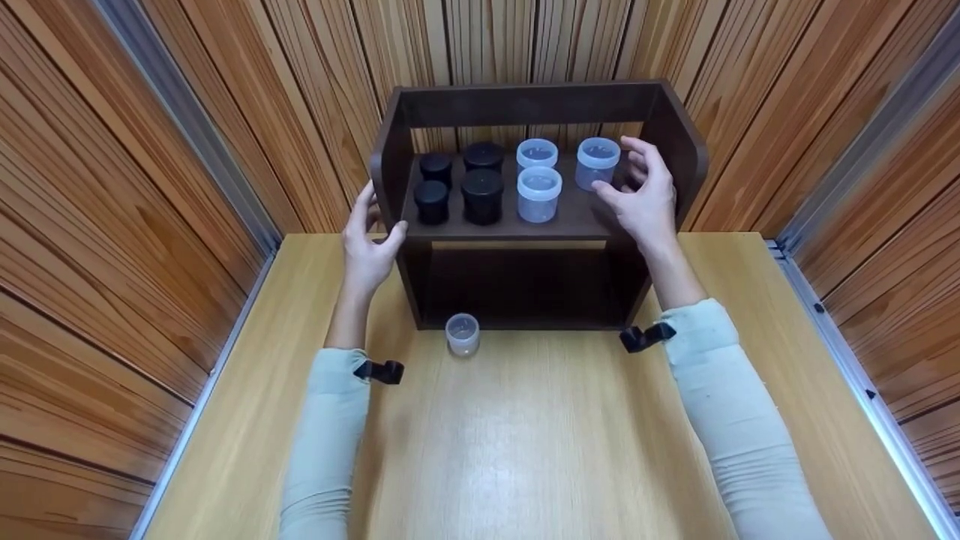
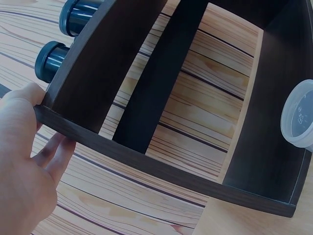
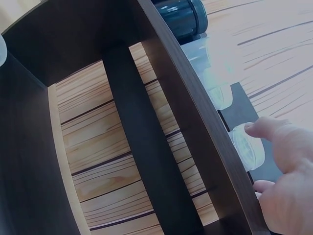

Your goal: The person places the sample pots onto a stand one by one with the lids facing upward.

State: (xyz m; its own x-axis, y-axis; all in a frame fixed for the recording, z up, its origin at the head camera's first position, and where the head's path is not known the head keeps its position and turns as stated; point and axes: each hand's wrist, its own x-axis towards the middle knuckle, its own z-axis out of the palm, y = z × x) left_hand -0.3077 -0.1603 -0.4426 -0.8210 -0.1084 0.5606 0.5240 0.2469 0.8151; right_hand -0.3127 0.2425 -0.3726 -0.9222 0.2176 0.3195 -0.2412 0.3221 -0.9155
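A dark brown two-tier shelf [image 1: 517, 234] stands against the back wall. My left hand [image 1: 367, 251] grips the shelf's left side panel, its thumb in front and its fingers round the outer edge; the left wrist view shows this hand [image 2: 24, 156] close up. On the upper board, my right hand [image 1: 646, 196] is beside the rightmost translucent jar [image 1: 598, 174], thumb near its front and fingers spread to its right. In the right wrist view the thumb [image 3: 264, 128] overlaps that jar [image 3: 248, 149]; whether it presses is unclear.
Two more translucent jars [image 1: 538, 196] and several black-lidded jars [image 1: 482, 199] stand on the upper board. A small clear jar [image 1: 463, 336] stands on the wooden table [image 1: 510, 442] before the shelf's lower left. Wood-patterned walls [image 1: 97, 225] enclose the sides and back.
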